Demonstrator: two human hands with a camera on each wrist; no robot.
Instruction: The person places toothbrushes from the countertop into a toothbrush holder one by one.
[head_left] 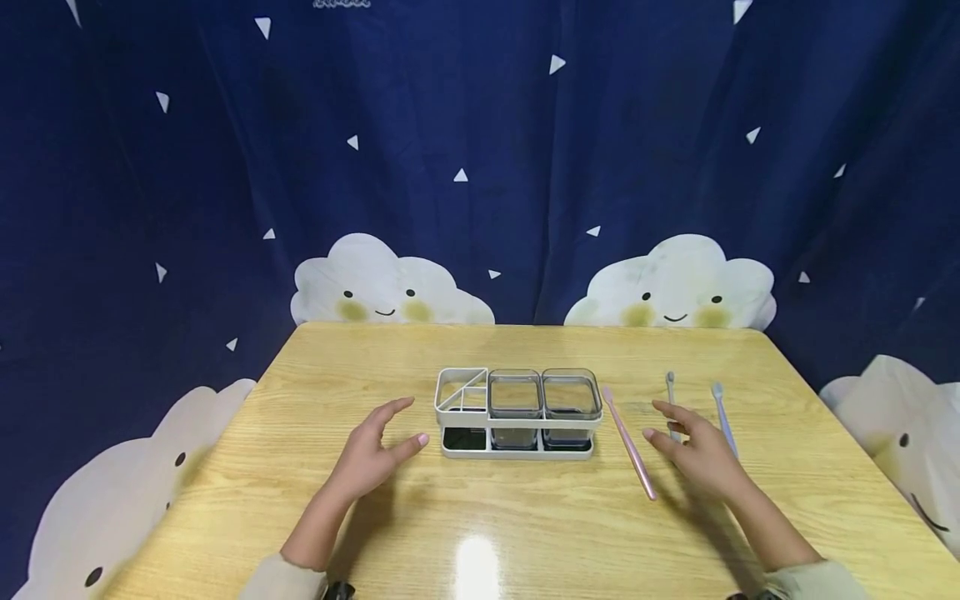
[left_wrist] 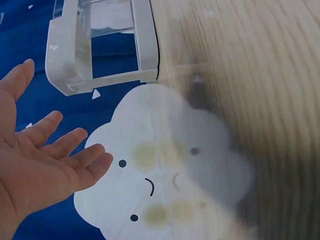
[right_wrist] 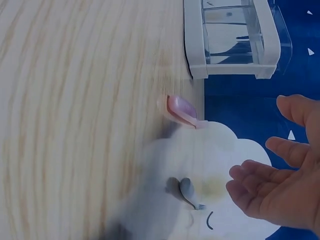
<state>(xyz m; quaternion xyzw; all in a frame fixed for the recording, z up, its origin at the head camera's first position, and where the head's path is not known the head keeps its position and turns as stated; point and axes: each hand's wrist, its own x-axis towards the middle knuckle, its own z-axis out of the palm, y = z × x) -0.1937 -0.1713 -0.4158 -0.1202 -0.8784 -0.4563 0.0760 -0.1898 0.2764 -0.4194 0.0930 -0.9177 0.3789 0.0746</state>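
Observation:
A white toothbrush holder (head_left: 465, 422) stands on the table with a divided section at its left. Two clear cups (head_left: 514, 395) sit in its middle and right places. My left hand (head_left: 371, 460) hovers just left of the holder, fingers spread and holding nothing; the left wrist view shows its palm (left_wrist: 45, 167) apart from the holder's end (left_wrist: 61, 55). To the right lie a pink toothbrush (head_left: 628, 443), a grey toothbrush (head_left: 671, 387) and a blue toothbrush (head_left: 723, 415). Above the grey one, partly covering it, is my right hand (head_left: 703, 457), its fingers loosely bent around nothing.
The light wooden table (head_left: 525, 517) ends at a dark blue curtain (head_left: 420, 108) printed with white clouds and triangles. Bare wood lies in front of the holder, with a bright reflection near the front. Cloth hangs along both table sides.

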